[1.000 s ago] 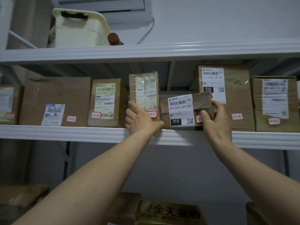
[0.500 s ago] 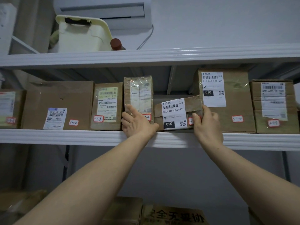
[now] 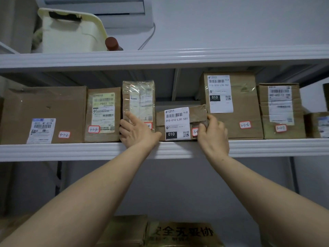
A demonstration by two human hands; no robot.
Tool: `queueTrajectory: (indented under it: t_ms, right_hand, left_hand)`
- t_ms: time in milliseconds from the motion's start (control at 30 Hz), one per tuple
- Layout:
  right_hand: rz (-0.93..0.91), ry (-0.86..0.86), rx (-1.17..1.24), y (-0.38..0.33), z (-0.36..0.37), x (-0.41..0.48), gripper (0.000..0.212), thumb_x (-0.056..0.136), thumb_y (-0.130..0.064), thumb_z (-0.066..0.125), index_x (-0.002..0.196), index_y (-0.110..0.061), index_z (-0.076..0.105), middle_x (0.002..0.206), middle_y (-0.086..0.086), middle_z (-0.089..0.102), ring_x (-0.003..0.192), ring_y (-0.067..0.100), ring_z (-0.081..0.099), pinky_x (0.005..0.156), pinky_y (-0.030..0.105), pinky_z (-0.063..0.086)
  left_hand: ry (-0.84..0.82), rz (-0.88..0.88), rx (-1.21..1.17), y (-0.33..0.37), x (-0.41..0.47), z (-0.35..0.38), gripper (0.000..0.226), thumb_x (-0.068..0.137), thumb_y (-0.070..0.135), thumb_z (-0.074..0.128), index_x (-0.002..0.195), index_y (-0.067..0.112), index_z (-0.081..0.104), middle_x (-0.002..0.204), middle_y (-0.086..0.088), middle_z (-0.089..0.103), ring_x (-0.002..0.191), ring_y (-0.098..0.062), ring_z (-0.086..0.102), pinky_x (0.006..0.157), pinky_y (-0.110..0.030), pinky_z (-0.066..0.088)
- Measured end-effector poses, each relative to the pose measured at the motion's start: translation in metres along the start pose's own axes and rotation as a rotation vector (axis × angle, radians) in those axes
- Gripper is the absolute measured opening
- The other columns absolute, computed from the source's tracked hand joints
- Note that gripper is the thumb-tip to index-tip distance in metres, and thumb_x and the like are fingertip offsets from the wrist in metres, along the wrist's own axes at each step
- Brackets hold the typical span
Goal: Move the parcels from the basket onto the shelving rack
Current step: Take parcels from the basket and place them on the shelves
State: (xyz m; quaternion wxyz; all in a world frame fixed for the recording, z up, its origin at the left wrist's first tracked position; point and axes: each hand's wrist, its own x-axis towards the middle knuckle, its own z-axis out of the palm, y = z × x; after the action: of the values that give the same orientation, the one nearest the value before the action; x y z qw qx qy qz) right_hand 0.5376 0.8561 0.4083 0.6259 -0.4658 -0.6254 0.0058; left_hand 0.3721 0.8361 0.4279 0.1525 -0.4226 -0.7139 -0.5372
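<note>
Both hands are up at the middle shelf of the shelving rack (image 3: 71, 150), white metal, front lip facing us. We see a row of brown cardboard parcels along it: wide box (image 3: 44, 111) far left, box with a pale green label (image 3: 103, 113), tall taped parcel (image 3: 138, 102), then a big box (image 3: 231, 104) and a creased box (image 3: 281, 111) to the right. Most carry a small red-edged sticker with a handwritten number.

Between the tall taped parcel and the big box sits the low parcel (image 3: 178, 123): flat, brown, wrinkled paper wrap, white label reading 010-010-L30-551, black 010 block, QR code. It rests on the shelf near the front edge.

Left hand (image 3: 137, 132): fingers loosely spread, index finger laid against the tall taped parcel's front, thumb reaching toward the low parcel's bottom left corner; nothing gripped. Right hand (image 3: 213, 138): fingers curled round the low parcel's right end, thumb on its front.

Top shelf holds a cream tub (image 3: 71, 32) and a brown bottle cap (image 3: 112, 43). The low parcel's sticker is half covered by the right hand. More boxes below, cut off by the frame; far-right parcel also cut off.
</note>
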Motion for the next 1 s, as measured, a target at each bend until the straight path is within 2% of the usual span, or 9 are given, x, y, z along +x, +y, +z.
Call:
queueTrajectory:
  t_ms: [333, 500, 733, 900, 1000]
  right_hand:
    - [0.002, 0.012, 0.032, 0.003, 0.003, 0.001, 0.041, 0.098, -0.022, 0.041, 0.139, -0.017, 0.041, 0.135, 0.016, 0.042, 0.125, 0.034, 0.040, 0.098, 0.040, 0.035]
    - [-0.010, 0.003, 0.034, 0.001, 0.007, 0.001, 0.041, 0.099, -0.022, 0.039, 0.140, -0.015, 0.040, 0.137, 0.016, 0.042, 0.126, 0.033, 0.040, 0.100, 0.039, 0.034]
    - [-0.018, 0.013, -0.008, 0.008, 0.004, 0.005, 0.041, 0.098, -0.020, 0.043, 0.138, -0.014, 0.036, 0.135, 0.014, 0.046, 0.120, 0.035, 0.047, 0.092, 0.041, 0.039]
    - [0.004, 0.043, -0.073, 0.014, 0.006, 0.010, 0.020, 0.097, -0.021, 0.048, 0.116, -0.015, 0.046, 0.119, 0.006, 0.059, 0.112, 0.029, 0.053, 0.095, 0.039, 0.032]
    - [0.004, 0.045, -0.086, 0.017, 0.008, 0.012, 0.013, 0.096, -0.017, 0.047, 0.110, -0.018, 0.047, 0.114, 0.002, 0.061, 0.109, 0.024, 0.053, 0.096, 0.036, 0.027]
  left_hand:
    - [0.013, -0.008, -0.013, -0.001, 0.002, 0.002, 0.124, 0.069, 0.040, 0.078, 0.150, 0.008, -0.010, 0.152, -0.017, 0.006, 0.139, -0.036, 0.013, 0.111, -0.045, 0.021]
    - [0.023, -0.014, -0.016, -0.004, 0.005, 0.001, 0.124, 0.069, 0.042, 0.078, 0.150, 0.007, -0.009, 0.151, -0.017, 0.009, 0.138, -0.037, 0.016, 0.111, -0.045, 0.022]
    - [0.022, -0.001, -0.014, -0.004, 0.004, 0.003, 0.120, 0.070, 0.040, 0.077, 0.149, 0.010, -0.007, 0.149, -0.017, 0.010, 0.138, -0.036, 0.017, 0.111, -0.044, 0.023]
    - [0.012, 0.019, -0.008, -0.007, 0.004, 0.005, 0.116, 0.071, 0.040, 0.074, 0.150, 0.014, -0.007, 0.149, -0.017, 0.008, 0.140, -0.037, 0.012, 0.113, -0.046, 0.020]
    - [0.015, 0.023, -0.011, -0.009, 0.003, 0.006, 0.115, 0.071, 0.041, 0.073, 0.150, 0.015, -0.007, 0.148, -0.017, 0.009, 0.140, -0.037, 0.010, 0.114, -0.047, 0.021]
